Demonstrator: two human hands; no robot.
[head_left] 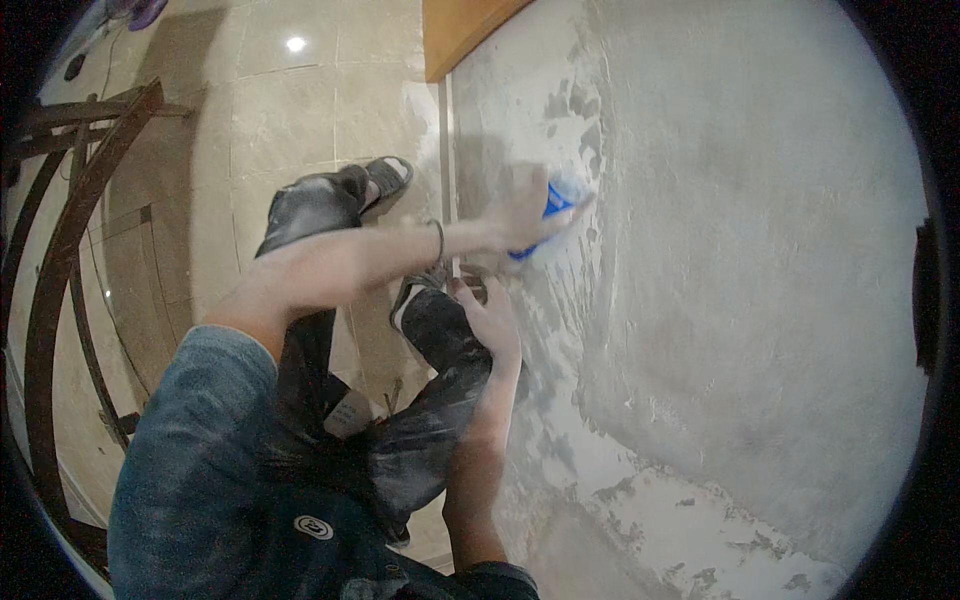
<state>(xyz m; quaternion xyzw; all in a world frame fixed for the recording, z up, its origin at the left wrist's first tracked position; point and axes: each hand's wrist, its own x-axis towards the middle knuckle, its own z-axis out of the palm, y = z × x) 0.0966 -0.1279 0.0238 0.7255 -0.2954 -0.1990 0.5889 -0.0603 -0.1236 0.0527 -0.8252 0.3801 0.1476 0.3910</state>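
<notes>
My left hand (525,215) reaches across to the plastered wall (750,220), shut on a blue tool (560,195), blurred and pressed at or close to the patchy white filler (575,120). My right hand (485,315) is lower, beside the narrow upright strip (448,140) along the wall's foot, with fingers curled on something I cannot make out. It is near my bent knee and a sandal.
Pale tiled floor (280,110) lies left of the wall. A dark curved frame (60,250) stands at the left. An orange-brown wooden edge (470,30) juts in at the top, and my sandalled foot (390,180) rests on the tiles.
</notes>
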